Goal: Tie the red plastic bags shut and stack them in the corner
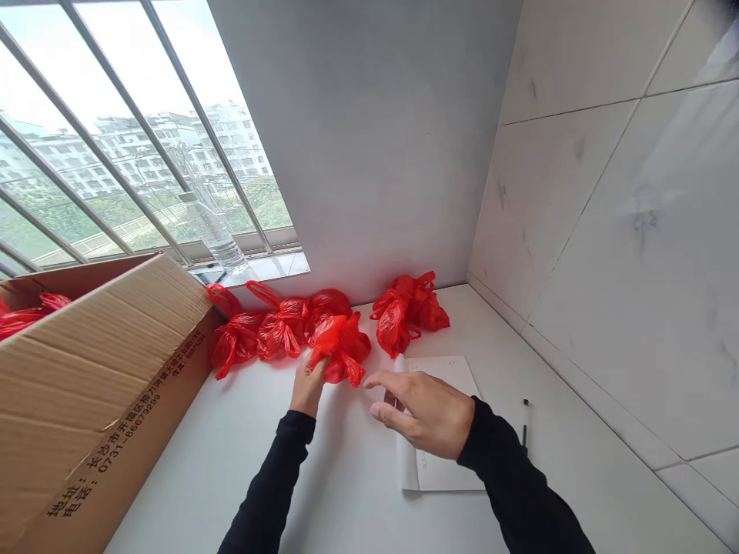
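Observation:
Several knotted red plastic bags lie in a row along the back wall of a white counter. My left hand (pixel 307 387) is closed on the front red bag (pixel 342 346), pinching its lower edge. My right hand (pixel 428 413) hovers open just right of that bag, fingers spread and pointing left, above a white notepad (pixel 447 469). Another red bag bundle (pixel 407 311) sits apart, farther right near the corner. Both arms wear black sleeves.
A large cardboard box (pixel 98 392) lies at the left with red bags inside its open end. A black pen (pixel 525 423) lies right of the notepad. A clear plastic bottle (pixel 215 229) stands on the window sill. Tiled wall closes the right side.

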The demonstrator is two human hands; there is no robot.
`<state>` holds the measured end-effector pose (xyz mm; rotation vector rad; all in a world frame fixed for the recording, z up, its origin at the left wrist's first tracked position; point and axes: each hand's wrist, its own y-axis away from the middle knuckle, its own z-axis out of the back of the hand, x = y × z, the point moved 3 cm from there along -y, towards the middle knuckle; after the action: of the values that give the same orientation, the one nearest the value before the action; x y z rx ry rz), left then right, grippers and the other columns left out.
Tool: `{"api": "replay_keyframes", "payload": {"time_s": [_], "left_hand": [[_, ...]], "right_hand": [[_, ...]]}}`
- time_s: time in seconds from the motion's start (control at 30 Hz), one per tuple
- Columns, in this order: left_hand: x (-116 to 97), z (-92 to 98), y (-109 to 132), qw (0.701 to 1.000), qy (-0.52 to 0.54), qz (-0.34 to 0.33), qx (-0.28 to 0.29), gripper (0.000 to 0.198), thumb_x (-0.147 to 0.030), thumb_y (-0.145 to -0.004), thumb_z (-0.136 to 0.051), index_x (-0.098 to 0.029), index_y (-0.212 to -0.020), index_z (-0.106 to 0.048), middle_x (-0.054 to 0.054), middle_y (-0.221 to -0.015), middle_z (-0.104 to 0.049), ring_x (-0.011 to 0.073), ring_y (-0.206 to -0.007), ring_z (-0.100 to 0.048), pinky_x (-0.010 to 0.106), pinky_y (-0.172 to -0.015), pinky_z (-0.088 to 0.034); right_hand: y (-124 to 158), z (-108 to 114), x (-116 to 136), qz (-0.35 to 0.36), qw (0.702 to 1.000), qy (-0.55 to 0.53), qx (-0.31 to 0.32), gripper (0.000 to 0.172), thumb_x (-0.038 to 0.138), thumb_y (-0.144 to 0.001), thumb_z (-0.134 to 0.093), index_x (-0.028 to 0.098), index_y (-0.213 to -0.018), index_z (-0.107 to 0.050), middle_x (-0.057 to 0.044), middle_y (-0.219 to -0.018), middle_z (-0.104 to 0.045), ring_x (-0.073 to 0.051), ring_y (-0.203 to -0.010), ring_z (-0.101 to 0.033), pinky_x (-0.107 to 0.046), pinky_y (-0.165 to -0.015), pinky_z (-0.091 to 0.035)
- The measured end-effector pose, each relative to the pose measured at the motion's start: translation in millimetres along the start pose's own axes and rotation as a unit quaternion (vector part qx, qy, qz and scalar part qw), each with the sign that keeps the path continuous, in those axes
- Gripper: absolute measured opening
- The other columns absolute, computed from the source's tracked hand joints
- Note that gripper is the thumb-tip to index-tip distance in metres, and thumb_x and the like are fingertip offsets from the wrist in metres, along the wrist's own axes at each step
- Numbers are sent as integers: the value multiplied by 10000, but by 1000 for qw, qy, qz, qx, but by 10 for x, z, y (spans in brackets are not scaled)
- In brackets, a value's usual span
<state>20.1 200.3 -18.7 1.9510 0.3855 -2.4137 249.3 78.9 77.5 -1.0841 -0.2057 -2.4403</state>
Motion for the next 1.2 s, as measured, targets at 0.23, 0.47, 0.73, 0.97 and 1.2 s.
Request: {"api": "replay_keyframes", "payload": {"time_s": [0.23, 0.47, 0.73, 0.97, 1.2], "left_hand": [[152, 586, 781, 985, 141, 87, 46, 186, -348, -695, -665, -185, -786, -658, 50, -739, -680, 205, -648, -627, 317, -583, -502], [308, 592, 938, 983, 166, 66, 40, 379, -509, -805, -661, -170, -967, -703, 80, -816, -727, 264, -743, -690, 382, -683, -556], [206, 689, 994, 992, 59, -106, -37, 573, -369, -815, -698, -229, -1340, -518, 97, -1270, -613, 258, -1168, -584, 425, -1011, -461], [-30, 653, 1108, 961, -168, -219, -9, 115, -267, -821, -705, -259, -933, -731, 14, -817, -653, 208, -813, -551, 378, -827, -432], [69, 813, 1031, 939, -209, -233, -143, 120, -257, -930, -565, -193, -844, -618, 31, -789, -635, 194, -759, -574, 332, -703, -464]], "right_hand": [[-378, -402, -137, 43, 991, -56, -111, 338, 274, -905, -592, 185, -1231, -613, -92, -1135, -666, -211, -1064, -604, -360, -948, -468], [-608, -924, -331, -15, 993, -27, -112, 445, 274, -872, -615, 166, -1300, -559, -93, -1031, -692, -239, -931, -632, -377, -868, -483], [-520, -776, -410, -80, 990, -7, -119, 416, 230, -832, -596, 180, -1242, -549, -5, -852, -643, -150, -645, -567, -323, -735, -474], [-473, -810, -280, -30, 995, 4, -98, 625, 155, -790, -614, 196, -1390, -447, -44, -1022, -584, -133, -706, -559, -316, -775, -491], [-462, -656, -363, -39, 992, -6, -118, 365, 130, -850, -524, 199, -1207, -564, 7, -851, -601, -127, -627, -575, -311, -720, -481]]}}
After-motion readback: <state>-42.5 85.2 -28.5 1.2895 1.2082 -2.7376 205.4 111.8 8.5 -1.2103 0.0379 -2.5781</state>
